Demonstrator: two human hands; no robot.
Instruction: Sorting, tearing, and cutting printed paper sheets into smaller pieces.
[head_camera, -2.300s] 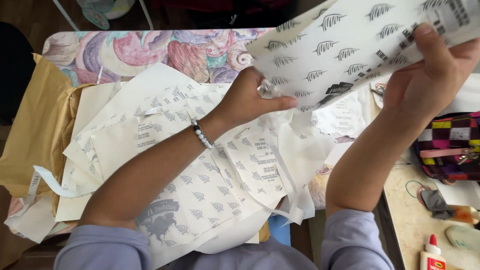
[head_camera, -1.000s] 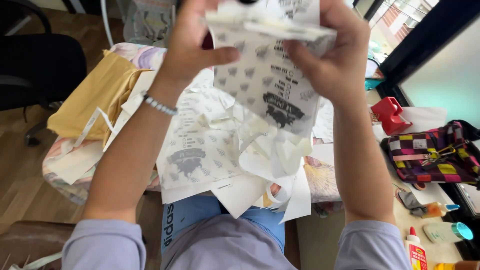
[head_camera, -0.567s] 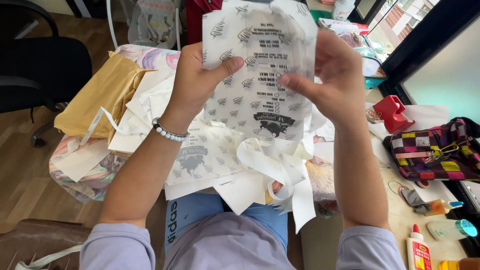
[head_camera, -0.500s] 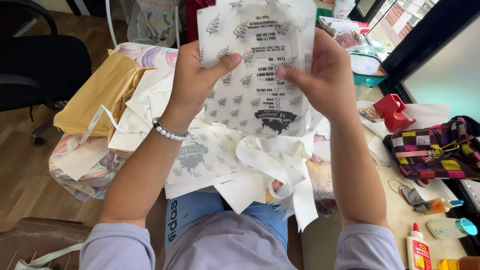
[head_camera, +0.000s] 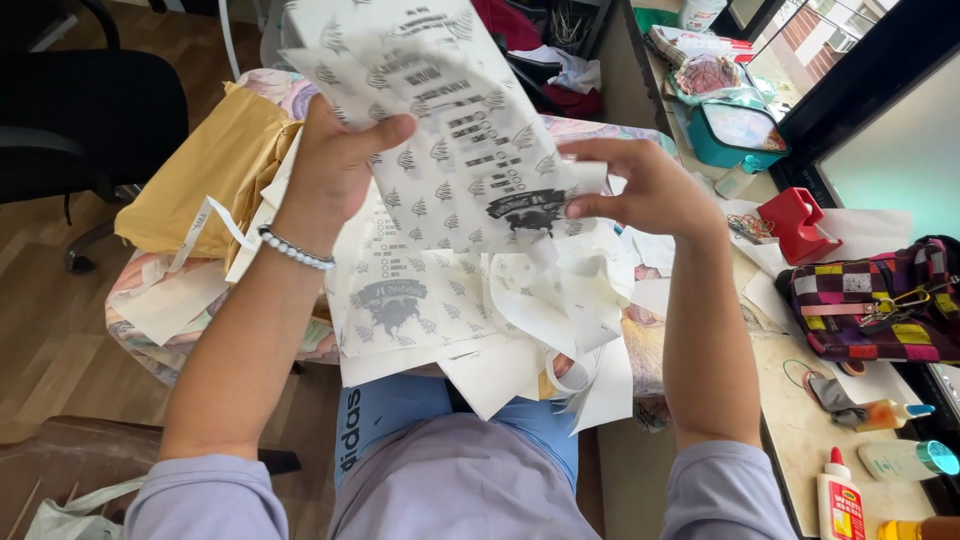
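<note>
My left hand (head_camera: 335, 165) grips the left edge of a white paper bag (head_camera: 440, 120) printed with grey leaf shapes and a dark emblem, holding it up in front of me. My right hand (head_camera: 645, 185) pinches the bag's lower right corner near the emblem. Below the bag lies a heap of similar printed sheets and plain white paper scraps (head_camera: 450, 310) spread over my lap. A bead bracelet sits on my left wrist.
A tan paper envelope (head_camera: 205, 165) lies on a floral cushion at left. A black chair (head_camera: 90, 110) stands behind it. The desk at right carries a red tape dispenser (head_camera: 795, 222), checked pouch (head_camera: 870, 300), teal box (head_camera: 735, 135) and glue bottle (head_camera: 838, 500).
The bag has tilted and shifted left in my hands. My right hand slid from the bag's right side down to its lower right corner.
</note>
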